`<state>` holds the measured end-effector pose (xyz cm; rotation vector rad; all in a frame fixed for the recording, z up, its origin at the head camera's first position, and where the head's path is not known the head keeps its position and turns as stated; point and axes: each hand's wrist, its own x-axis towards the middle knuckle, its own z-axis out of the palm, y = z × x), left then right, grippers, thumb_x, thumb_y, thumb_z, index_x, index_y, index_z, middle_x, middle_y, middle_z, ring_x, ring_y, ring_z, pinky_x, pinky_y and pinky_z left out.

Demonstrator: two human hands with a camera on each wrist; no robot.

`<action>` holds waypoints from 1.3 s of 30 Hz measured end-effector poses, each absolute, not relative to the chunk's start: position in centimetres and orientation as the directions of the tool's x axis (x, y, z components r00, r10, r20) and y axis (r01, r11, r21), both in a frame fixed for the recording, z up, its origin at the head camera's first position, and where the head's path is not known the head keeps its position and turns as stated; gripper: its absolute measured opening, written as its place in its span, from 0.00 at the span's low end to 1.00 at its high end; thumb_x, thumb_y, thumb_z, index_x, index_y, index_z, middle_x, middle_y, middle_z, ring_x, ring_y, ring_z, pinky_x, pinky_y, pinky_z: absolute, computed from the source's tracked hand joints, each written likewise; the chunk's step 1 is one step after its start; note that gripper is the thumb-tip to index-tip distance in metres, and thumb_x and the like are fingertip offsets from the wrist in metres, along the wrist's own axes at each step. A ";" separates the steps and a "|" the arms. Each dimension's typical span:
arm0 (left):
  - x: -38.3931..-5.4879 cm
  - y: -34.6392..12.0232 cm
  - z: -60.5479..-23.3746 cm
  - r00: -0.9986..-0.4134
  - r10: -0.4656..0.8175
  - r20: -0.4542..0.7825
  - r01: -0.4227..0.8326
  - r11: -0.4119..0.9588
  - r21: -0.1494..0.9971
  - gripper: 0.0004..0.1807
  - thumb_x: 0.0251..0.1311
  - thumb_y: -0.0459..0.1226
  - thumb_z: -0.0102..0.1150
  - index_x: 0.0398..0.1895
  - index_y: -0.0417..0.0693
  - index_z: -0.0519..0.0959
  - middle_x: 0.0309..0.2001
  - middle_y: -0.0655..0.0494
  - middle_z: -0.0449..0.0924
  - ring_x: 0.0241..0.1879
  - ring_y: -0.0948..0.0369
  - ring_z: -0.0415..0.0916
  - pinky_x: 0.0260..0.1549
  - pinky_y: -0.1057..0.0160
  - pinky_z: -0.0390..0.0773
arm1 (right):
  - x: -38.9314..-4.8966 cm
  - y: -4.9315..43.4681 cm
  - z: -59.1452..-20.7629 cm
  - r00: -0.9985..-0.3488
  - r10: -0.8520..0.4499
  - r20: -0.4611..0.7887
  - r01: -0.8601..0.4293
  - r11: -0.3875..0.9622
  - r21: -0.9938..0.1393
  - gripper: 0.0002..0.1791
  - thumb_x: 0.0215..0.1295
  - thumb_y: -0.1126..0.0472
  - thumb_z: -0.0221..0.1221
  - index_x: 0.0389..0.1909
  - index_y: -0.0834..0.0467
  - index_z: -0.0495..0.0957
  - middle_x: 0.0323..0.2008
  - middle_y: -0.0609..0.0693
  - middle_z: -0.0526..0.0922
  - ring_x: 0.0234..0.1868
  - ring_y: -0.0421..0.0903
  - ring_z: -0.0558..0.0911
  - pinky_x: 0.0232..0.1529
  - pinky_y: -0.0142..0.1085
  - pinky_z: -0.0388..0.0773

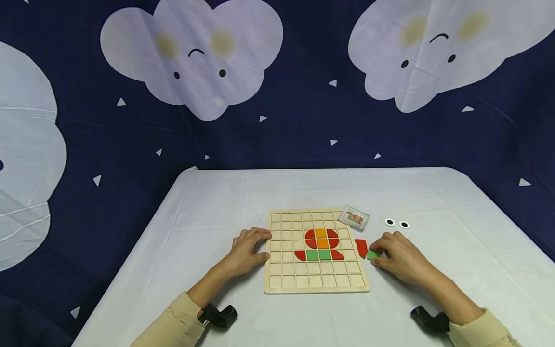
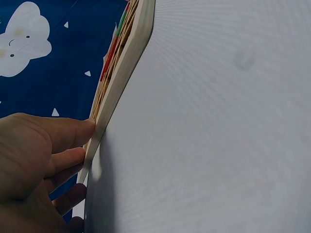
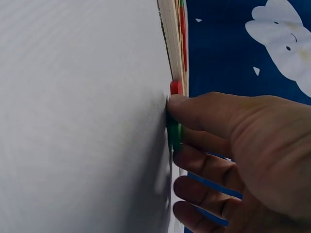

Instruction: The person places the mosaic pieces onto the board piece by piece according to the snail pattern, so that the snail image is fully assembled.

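A wooden grid board [image 1: 288,281] lies on the table, with red quarter-round tiles [image 1: 310,243], orange square tiles [image 1: 320,233] and green square tiles [image 1: 324,254] set in its cells. My left hand [image 1: 246,253] touches the board's left edge with fingertips and thumb; the left wrist view shows the thumb [image 2: 73,132] against that edge. To the right of the board, my right hand [image 1: 403,260] pinches a green tile [image 1: 372,254] at table level between thumb and finger. Loose red tiles [image 1: 362,247] lie between that tile and the board.
A small picture card [image 1: 353,218] overlaps the board's upper right corner. Two white eye discs [image 1: 389,222] with black centres lie farther right. A white cloth covers the table [image 1: 234,193], and a dark blue cloud-patterned curtain [image 1: 299,96] hangs behind it.
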<state>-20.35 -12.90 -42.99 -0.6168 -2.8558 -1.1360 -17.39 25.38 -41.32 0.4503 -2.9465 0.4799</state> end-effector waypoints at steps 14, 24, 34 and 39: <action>-20.3 -12.9 -43.1 -0.920 0.361 0.154 0.369 0.662 0.653 0.24 0.51 0.34 0.64 0.54 0.44 0.76 0.58 0.56 0.73 0.57 0.53 0.64 0.55 0.49 0.55 | -18.7 22.5 -39.3 -0.921 -0.321 0.223 -0.380 0.868 -0.321 0.11 0.49 0.58 0.68 0.36 0.54 0.84 0.34 0.45 0.79 0.37 0.43 0.70 0.36 0.36 0.65; -20.3 -13.0 -43.0 -0.920 0.359 0.155 0.368 0.663 0.652 0.24 0.50 0.35 0.64 0.54 0.44 0.76 0.59 0.56 0.73 0.57 0.53 0.64 0.55 0.49 0.55 | -20.5 17.5 -39.1 -0.883 -0.396 0.252 -0.466 0.804 -0.368 0.12 0.49 0.59 0.67 0.37 0.54 0.83 0.37 0.47 0.80 0.44 0.48 0.74 0.48 0.48 0.70; -20.2 -12.9 -42.8 -0.922 0.357 0.150 0.361 0.654 0.665 0.24 0.51 0.34 0.64 0.54 0.44 0.76 0.59 0.56 0.73 0.58 0.52 0.63 0.57 0.47 0.55 | -21.7 13.0 -39.1 -0.843 -0.502 0.196 -0.536 0.748 -0.391 0.14 0.52 0.54 0.67 0.40 0.53 0.83 0.37 0.44 0.79 0.39 0.42 0.69 0.39 0.36 0.67; -20.2 -12.9 -42.9 -0.924 0.353 0.148 0.357 0.657 0.664 0.24 0.50 0.34 0.64 0.54 0.44 0.76 0.59 0.56 0.73 0.58 0.52 0.63 0.56 0.48 0.55 | -22.2 11.5 -39.5 -0.834 -0.530 0.154 -0.546 0.750 -0.374 0.13 0.53 0.53 0.67 0.40 0.53 0.83 0.35 0.44 0.78 0.36 0.41 0.66 0.36 0.33 0.64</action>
